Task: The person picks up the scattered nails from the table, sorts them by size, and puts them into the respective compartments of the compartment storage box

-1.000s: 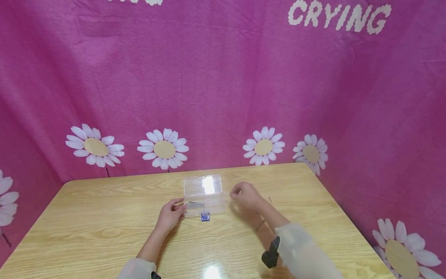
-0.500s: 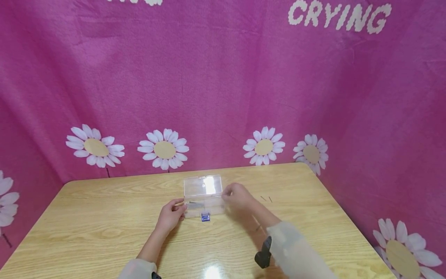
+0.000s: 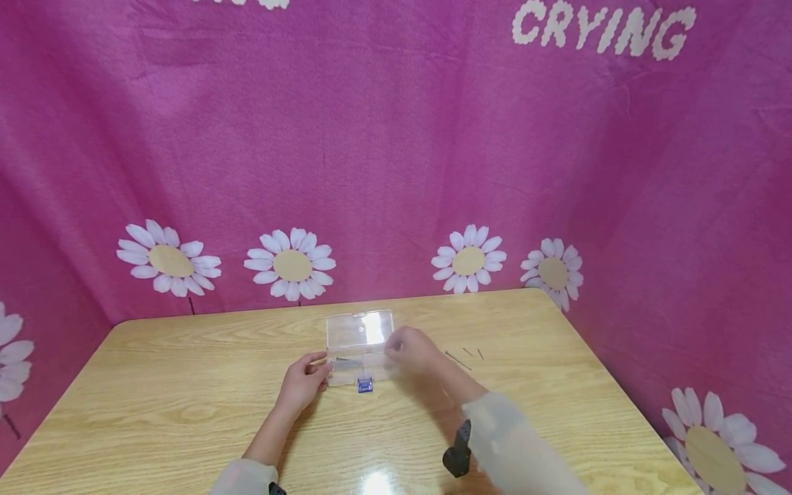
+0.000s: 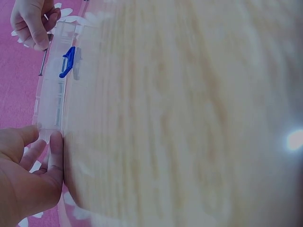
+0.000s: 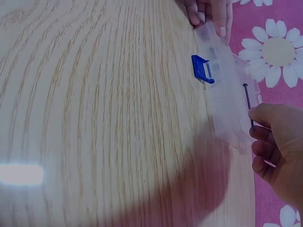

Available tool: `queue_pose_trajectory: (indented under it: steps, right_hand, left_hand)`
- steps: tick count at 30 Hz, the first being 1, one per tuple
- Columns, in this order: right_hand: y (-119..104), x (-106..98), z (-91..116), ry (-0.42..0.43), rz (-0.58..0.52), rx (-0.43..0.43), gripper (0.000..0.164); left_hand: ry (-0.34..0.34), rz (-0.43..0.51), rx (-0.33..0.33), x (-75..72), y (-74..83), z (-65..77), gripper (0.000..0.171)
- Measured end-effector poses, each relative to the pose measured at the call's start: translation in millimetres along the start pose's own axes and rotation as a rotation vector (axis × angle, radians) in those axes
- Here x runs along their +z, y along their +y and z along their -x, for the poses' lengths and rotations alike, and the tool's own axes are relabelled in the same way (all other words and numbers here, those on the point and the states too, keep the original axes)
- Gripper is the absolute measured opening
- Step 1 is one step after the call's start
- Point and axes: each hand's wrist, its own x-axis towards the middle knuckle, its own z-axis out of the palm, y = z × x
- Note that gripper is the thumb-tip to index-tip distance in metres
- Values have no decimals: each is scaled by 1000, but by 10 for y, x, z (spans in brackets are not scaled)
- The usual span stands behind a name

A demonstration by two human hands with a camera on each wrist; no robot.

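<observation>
A clear plastic compartment box [image 3: 380, 375] with a blue latch [image 3: 365, 385] stands on the table, its clear lid [image 3: 346, 331] raised at the back. My left hand [image 3: 302, 380] grips the box's left end with thumb and fingers, as the left wrist view shows at the box wall [image 4: 49, 111]. My right hand [image 3: 413, 350] pinches a long dark nail [image 5: 248, 104] between thumb and forefinger, over the right back of the box. The nail's head points away from the fingertips. Inside the left compartment lie dark slim pieces [image 3: 348, 361].
On the wooden table [image 3: 185, 399], right of the box, lie a longer nail [image 3: 458, 360] and two shorter ones, a left one [image 3: 468, 352] and a right one [image 3: 480, 354]. A pink flowered cloth [image 3: 383, 172] hangs behind and at both sides.
My right hand has moved left with the nail, from beside the box to over its right back part. The forearm's shift uncovers more nails on the table. My left hand stays put.
</observation>
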Motion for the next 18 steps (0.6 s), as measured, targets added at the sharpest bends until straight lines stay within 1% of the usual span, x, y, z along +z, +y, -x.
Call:
queue_pose_trajectory:
  steps: [7, 14, 18]
  right_hand:
    - [28, 67, -48, -1, 36, 22, 18]
    - [26, 82, -61, 1, 66, -6, 16]
    - [23, 88, -63, -4, 70, -6, 17]
  left_hand:
    - [6, 0, 6, 3, 9, 3, 36]
    - [8, -1, 7, 2, 13, 4, 36]
    - [7, -1, 3, 1, 9, 2, 36]
